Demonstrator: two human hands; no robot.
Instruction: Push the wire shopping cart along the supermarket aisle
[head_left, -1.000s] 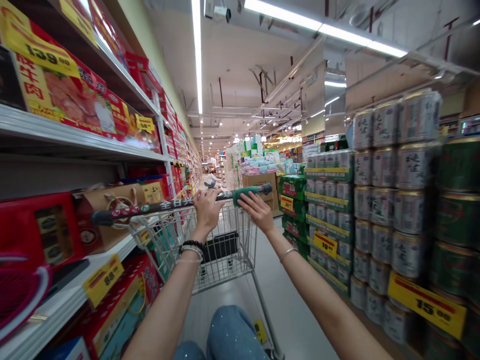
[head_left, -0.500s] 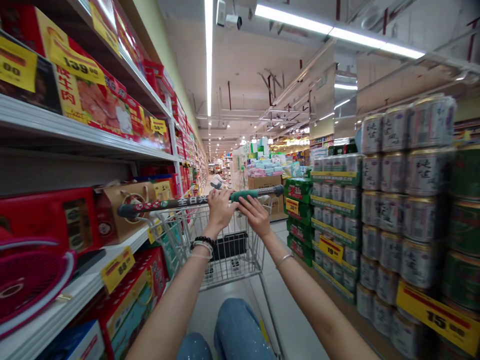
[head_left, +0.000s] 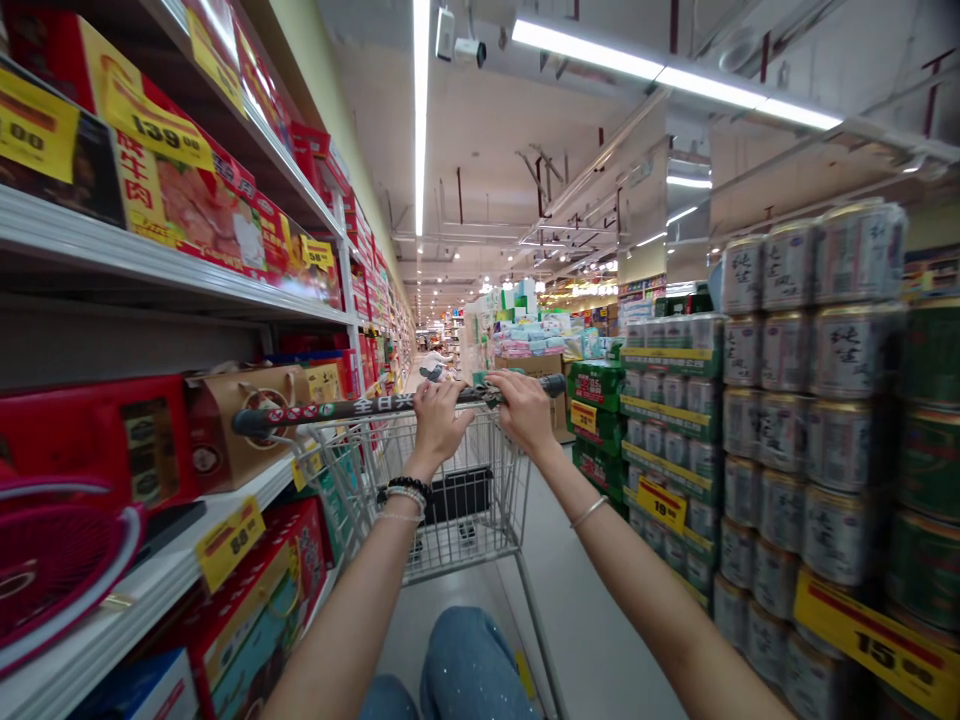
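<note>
Black shopping-cart grip [head_left: 337,407] clasped by left hand [head_left: 439,425] and right hand [head_left: 527,410]

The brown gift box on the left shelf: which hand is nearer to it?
Left. The left hand grips the cart handle to the right of the brown gift box; the right hand grips it farther along.

The head-worn camera looks forward and down from above a shopping cart handle [head_left: 360,405], which sits close at six o'clock. It faces along a supermarket aisle [head_left: 427,350], with white store shelving [head_left: 150,265] near at nine o'clock and stacked beverage cans [head_left: 817,400] near at three o'clock.
</note>
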